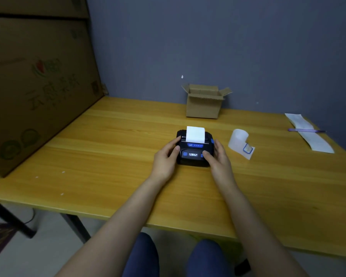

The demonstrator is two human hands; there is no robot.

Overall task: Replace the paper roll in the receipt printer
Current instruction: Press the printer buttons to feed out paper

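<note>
**A:** ok so from the head cam, closest thing is the person's knees in blue trousers (174, 256) at the bottom, then two bare forearms reaching out over the yellow wooden worktop (108, 148).

**B:** and the hands?

**A:** left hand (165, 158) and right hand (218, 156) are on either side of the little black receipt printer (194, 149), which sits mid-worktop. Left fingers (175, 141) are curled round its left edge, thumb on the front. Right fingers wrap the right side, thumb on the front panel by a blue button. So both are gripping the printer.

**B:** paper in?

**A:** a white strip of paper (195, 133) sticks up out of the top slot. Lid looks closed, small display is lit.

**B:** anything else around?

**A:** loose paper roll (238, 139) just right of the printer, partly unrolled, not touching it. Small open cardboard box (205, 101) behind by the wall. Far right there's a long receipt strip (310, 132) with a purple pen (306, 130) lying across it. Big cardboard box (38, 86) on the left.
</note>
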